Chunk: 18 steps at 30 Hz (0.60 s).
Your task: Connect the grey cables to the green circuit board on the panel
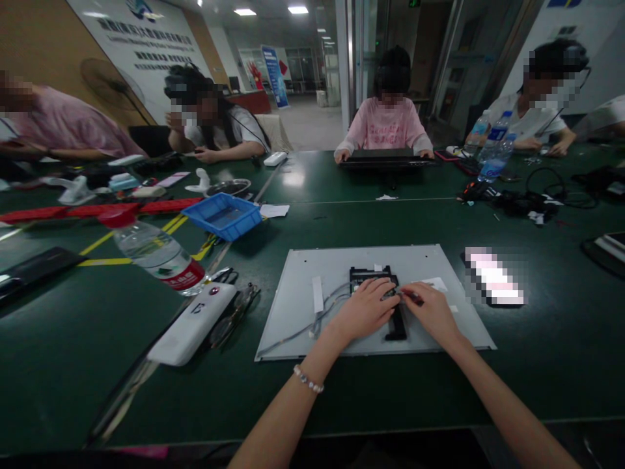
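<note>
Black bracket on gray panel, lower ctr of frame, L hand atop w/ fingers slightly spread, R hand beside, fingertips pinched on small dark item; bottle ctr-left.

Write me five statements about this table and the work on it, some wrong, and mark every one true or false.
1. The left hand rests on the black part. True.
2. The bracelet is on the right wrist. False: it is on the left one.
3. The right hand holds a small dark thing. True.
4. The glasses lie on the panel. False: they lie on the table, beside the white case.
5. The blue tray is farther away than the panel. True.
</note>
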Each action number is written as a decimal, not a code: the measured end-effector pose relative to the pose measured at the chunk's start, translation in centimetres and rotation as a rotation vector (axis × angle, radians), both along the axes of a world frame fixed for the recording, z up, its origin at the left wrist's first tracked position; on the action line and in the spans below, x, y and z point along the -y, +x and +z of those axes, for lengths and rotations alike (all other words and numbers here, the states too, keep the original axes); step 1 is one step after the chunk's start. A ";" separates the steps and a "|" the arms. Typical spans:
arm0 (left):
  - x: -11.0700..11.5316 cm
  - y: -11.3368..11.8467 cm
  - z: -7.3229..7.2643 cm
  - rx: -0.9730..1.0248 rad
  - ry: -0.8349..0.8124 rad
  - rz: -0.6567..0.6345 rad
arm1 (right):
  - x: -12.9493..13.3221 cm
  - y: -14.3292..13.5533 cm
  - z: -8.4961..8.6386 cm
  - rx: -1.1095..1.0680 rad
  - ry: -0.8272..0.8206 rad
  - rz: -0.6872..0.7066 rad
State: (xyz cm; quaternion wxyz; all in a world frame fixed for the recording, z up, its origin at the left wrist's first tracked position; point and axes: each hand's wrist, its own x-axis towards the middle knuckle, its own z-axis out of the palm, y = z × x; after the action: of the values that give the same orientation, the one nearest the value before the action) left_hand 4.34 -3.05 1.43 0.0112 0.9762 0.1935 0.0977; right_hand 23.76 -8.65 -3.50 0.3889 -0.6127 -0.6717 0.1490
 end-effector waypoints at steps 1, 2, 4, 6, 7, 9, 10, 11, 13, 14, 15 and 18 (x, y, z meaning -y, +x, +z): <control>0.0 0.0 0.0 0.003 -0.003 0.004 | 0.0 0.1 0.0 0.012 0.005 0.002; 0.0 -0.1 -0.1 0.006 -0.007 0.006 | 0.0 0.1 -0.1 0.029 0.012 0.004; 0.0 -0.1 -0.1 0.009 -0.016 0.006 | -0.1 0.3 -0.2 0.066 0.025 0.010; 0.0 -0.1 -0.2 0.013 -0.028 0.007 | -0.1 0.4 -0.4 0.091 0.030 0.016; 0.0 0.0 -0.2 0.016 -0.037 0.007 | -0.1 0.4 -0.5 0.098 0.030 0.019; 0.1 0.1 0.0 0.030 -0.062 0.010 | -0.1 0.4 -0.4 0.095 0.033 0.017; 0.1 0.1 0.3 0.041 -0.079 0.013 | -0.1 0.5 -0.3 0.086 0.036 0.014; 0.0 0.0 0.6 0.059 -0.098 0.017 | 0.0 0.5 -0.2 0.071 0.042 0.008; -0.2 -0.6 1.4 0.118 -0.138 0.048 | 0.2 0.6 0.2 0.027 0.057 -0.013; -0.5 -1.2 1.8 0.157 -0.155 0.079 | 0.3 0.7 0.4 0.005 0.066 -0.025; -0.9 -1.9 2.2 0.198 -0.172 0.129 | 0.4 0.8 0.6 -0.013 0.075 -0.036; -2.5 -5.4 2.4 0.315 -0.163 0.355 | 0.7 1.0 1.0 -0.031 0.095 -0.053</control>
State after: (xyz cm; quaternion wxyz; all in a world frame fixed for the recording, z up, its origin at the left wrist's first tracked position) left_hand -1.10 -0.51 3.85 0.1025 0.8954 0.3651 0.2333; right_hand 24.76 -9.30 -2.53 0.4319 -0.6085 -0.6555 0.1162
